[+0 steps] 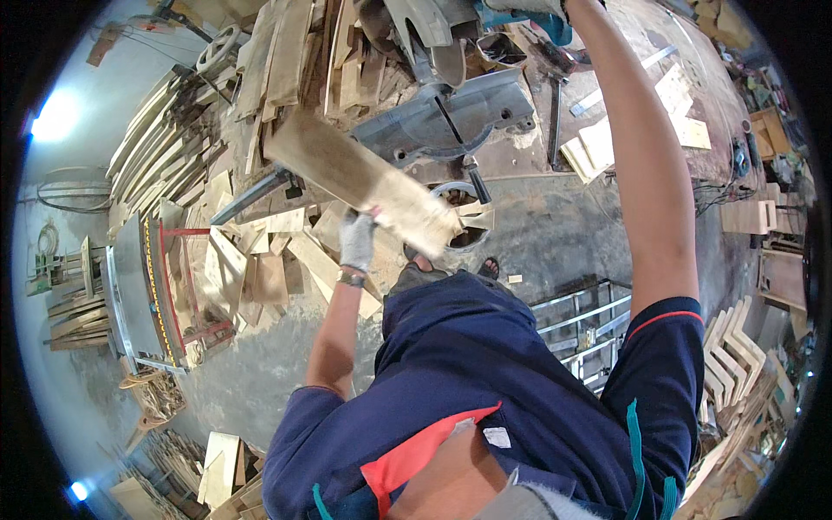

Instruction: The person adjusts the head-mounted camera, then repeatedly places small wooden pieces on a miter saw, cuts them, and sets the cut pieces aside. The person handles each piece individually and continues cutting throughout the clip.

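Note:
My left hand [356, 240], in a pale work glove, grips a wooden board [368, 185] by its lower edge. The board is tilted and slightly blurred, in front of the left part of a grey miter saw's base and fence [442, 119]. At the top edge of the view my gloved right hand [530, 5] is closed on the saw's teal handle [557, 31]; the picture's edge cuts off part of both. Grey saw guard parts [419, 30] rise behind the slotted base.
Boards [282, 56] lie piled left of the saw, and offcuts [269, 277] cover the floor below. A round bin [469, 232] stands under the bench. Metal frames [582, 321] lie at right, near stacked angled wood pieces [730, 355]. A red-framed stand [165, 290] is at left.

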`<action>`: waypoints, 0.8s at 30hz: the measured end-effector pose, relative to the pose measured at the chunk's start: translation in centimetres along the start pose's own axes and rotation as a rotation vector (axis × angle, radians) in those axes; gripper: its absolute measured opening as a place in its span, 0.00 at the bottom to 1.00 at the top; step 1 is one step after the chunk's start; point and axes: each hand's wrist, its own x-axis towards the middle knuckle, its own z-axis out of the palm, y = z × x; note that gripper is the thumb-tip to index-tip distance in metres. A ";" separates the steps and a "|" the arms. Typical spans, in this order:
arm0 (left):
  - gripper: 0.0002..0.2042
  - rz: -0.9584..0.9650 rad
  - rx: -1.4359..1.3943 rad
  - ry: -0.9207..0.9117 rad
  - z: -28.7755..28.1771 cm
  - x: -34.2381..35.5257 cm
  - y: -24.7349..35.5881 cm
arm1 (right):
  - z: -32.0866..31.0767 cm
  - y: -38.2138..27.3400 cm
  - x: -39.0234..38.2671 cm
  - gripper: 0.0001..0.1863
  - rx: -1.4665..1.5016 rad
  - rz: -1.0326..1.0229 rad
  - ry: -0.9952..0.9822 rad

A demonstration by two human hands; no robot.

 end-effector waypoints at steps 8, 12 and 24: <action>0.11 -0.141 -0.658 0.080 12.5 5.5 -6.2 | 0.0 0.1 0.2 0.27 0.043 -0.004 0.007; 0.14 -0.387 -0.827 -0.086 13.2 9.6 -5.6 | 0.5 0.1 0.8 0.28 0.055 -0.031 0.054; 0.44 1.102 1.506 -0.197 9.2 14.6 -2.7 | 1.1 0.2 1.9 0.28 0.025 -0.020 0.017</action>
